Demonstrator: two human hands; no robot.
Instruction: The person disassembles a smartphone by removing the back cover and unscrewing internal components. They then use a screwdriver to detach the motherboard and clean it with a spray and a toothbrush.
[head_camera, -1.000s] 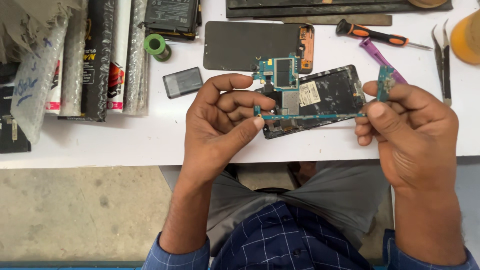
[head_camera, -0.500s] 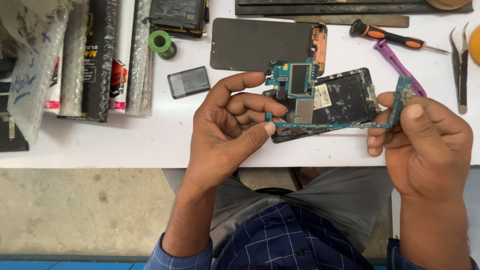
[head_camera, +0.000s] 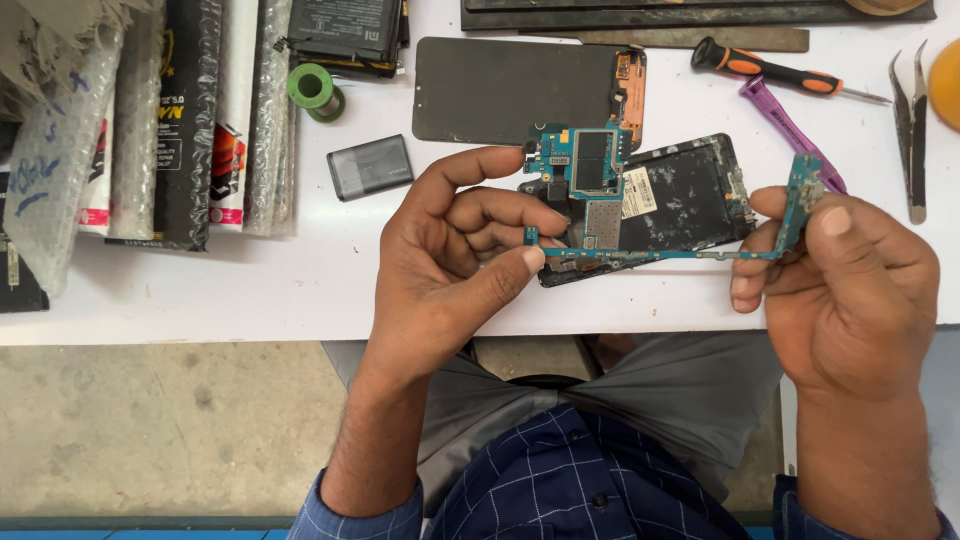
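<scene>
Only thin blue-green circuit board (head_camera: 600, 200), L-shaped, metal-shielded.

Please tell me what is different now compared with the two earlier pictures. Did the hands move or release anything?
Little changed. The left hand and the right hand still hold the blue circuit board by its two ends, above the opened phone body. The right hand drew slightly outward to the right, and its end of the board now shows more clearly. Nothing was let go. The screwdriver, purple tool, tweezers and green tape roll stayed on the table.
</scene>
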